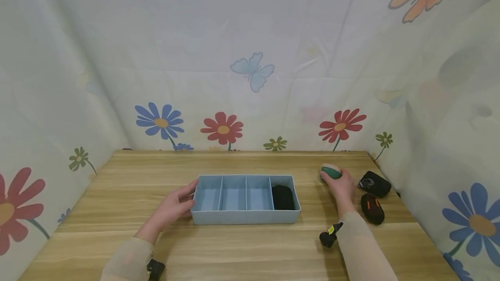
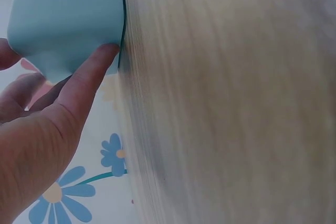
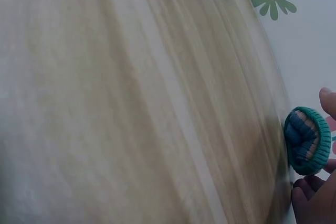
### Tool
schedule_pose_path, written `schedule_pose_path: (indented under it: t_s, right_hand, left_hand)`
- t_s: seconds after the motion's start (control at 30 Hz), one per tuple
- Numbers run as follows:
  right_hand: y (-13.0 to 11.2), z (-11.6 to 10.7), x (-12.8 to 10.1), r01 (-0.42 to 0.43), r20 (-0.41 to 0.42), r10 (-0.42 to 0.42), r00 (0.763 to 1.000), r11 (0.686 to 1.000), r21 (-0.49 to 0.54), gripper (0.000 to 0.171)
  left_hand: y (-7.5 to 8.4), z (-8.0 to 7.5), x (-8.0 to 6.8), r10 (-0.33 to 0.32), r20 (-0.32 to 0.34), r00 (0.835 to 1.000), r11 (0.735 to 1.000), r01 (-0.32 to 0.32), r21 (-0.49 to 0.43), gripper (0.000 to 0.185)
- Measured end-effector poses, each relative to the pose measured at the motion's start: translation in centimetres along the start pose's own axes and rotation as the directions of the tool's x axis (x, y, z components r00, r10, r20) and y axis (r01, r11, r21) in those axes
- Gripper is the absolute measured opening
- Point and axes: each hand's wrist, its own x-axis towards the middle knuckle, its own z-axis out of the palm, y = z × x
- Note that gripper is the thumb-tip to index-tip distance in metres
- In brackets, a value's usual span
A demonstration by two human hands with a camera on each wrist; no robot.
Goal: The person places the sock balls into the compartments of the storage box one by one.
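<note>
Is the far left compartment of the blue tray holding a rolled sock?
No, the black sock sits in the rightmost compartment of the blue tray; the other three compartments show bare floor.

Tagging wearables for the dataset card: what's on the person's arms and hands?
Both arms wear light beige long sleeves down to the wrists: left sleeve, right sleeve. Left hand and right hand are bare; no gloves, rings or watch visible. A small black device sits under each wrist, the right one with a yellow mark, the left one plain.

L hand (image 2: 37, 145) fingers (image 2: 92, 74) touching blue tray (image 2: 68, 14) end, on wood table (image 2: 231, 103).
</note>
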Motion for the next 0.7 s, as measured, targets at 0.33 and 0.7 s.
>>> schedule_pose_path:
  t_s: [0.33,0.7]
  right_hand:
    - [-0.01,0.13,0.41,-0.009,-0.003,0.009,1.000,0.998,-0.058,0.085]
    - [0.45,0.22,0.72,0.006,-0.004,-0.006,1.000,1.000,-0.031,0.074]
  left_hand:
    - [0.16,0.05,-0.04,-0.029,-0.012,1.000,1.000,0.029,-0.002,0.064]
    - [0.52,0.15,-0.13,-0.031,-0.010,0.999,1.000,0.031,0.002,0.064]
